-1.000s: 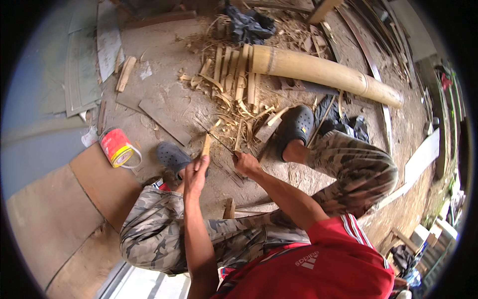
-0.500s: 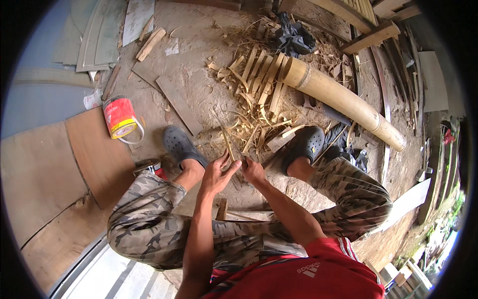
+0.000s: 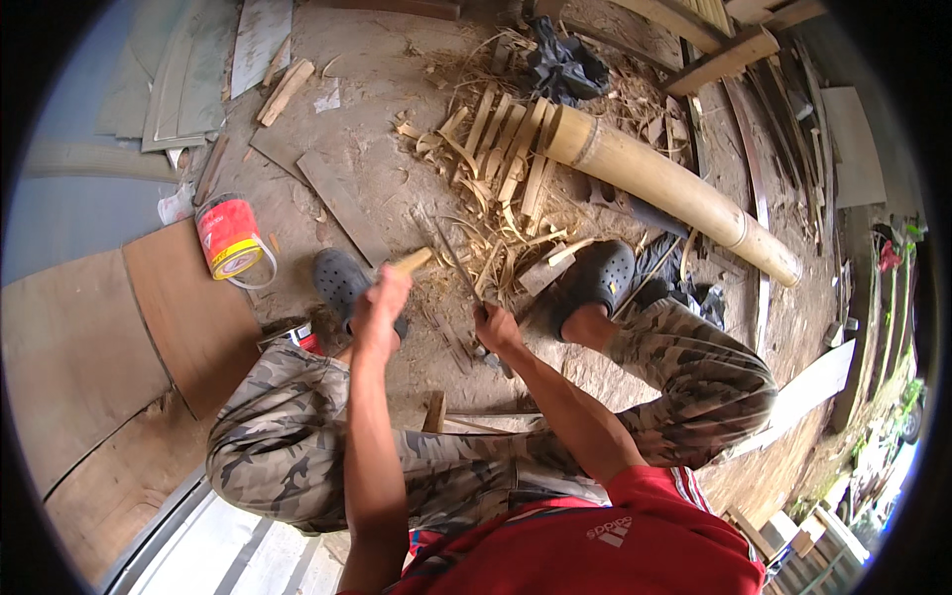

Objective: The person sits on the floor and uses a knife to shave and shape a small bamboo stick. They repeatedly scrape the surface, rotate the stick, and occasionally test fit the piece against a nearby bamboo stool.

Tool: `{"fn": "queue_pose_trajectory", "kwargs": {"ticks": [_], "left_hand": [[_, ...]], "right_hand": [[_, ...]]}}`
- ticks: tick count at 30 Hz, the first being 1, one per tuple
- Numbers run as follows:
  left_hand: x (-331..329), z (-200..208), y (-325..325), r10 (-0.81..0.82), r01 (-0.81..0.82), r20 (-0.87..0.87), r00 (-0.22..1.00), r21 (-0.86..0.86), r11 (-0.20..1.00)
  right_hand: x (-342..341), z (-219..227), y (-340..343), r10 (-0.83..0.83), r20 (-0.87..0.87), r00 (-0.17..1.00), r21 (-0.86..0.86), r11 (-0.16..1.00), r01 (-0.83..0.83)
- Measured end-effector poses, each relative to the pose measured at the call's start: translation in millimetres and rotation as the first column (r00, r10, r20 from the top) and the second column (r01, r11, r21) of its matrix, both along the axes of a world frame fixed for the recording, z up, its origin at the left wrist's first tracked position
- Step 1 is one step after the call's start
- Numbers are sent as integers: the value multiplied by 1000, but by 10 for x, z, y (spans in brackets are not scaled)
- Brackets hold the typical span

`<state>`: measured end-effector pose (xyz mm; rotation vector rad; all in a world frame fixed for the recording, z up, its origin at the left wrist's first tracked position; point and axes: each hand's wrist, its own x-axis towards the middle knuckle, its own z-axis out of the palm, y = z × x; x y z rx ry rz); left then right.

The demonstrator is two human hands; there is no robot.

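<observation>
Closed around a short bamboo strip (image 3: pixel 413 261), my left hand (image 3: pixel 377 307) is over the clog on my left foot, slightly smeared by motion. The strip's pale end points up and to the right. My right hand (image 3: pixel 496 327) grips a knife (image 3: pixel 458 260), its long thin dark blade pointing away from me and a little left. Strip and blade are apart. Beyond the knife, curled bamboo shavings (image 3: pixel 486 238) cover the ground. Several split bamboo strips (image 3: pixel 511 149) lie side by side there, against the end of a thick bamboo pole (image 3: pixel 664 183).
A red and yellow bucket (image 3: pixel 230 238) lies on its side at the left, by brown boards (image 3: pixel 193 307). A flat plank (image 3: pixel 342 208) rests on the ground beyond my left foot. Black plastic bags (image 3: pixel 565 64) lie far back. At the far right stands a wooden frame (image 3: pixel 724 59).
My left hand has moved left with the bamboo strip, away from the knife, and the strip has tilted to the right. My right hand stays nearly in place with the knife.
</observation>
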<state>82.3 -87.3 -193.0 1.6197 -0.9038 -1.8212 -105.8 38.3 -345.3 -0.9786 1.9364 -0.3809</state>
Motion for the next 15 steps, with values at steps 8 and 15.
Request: {"fn": "queue_pose_trajectory", "kwargs": {"ticks": [8,15], "left_hand": [[271,173,-651,198,-166,-169,965,188,968],[134,217,-487,57,-40,-144,988,121,992]], "right_hand": [[-154,342,-130,-217,168,962,95,975,203],[-171,317,-44,-151,125,981,74,987,143]]}}
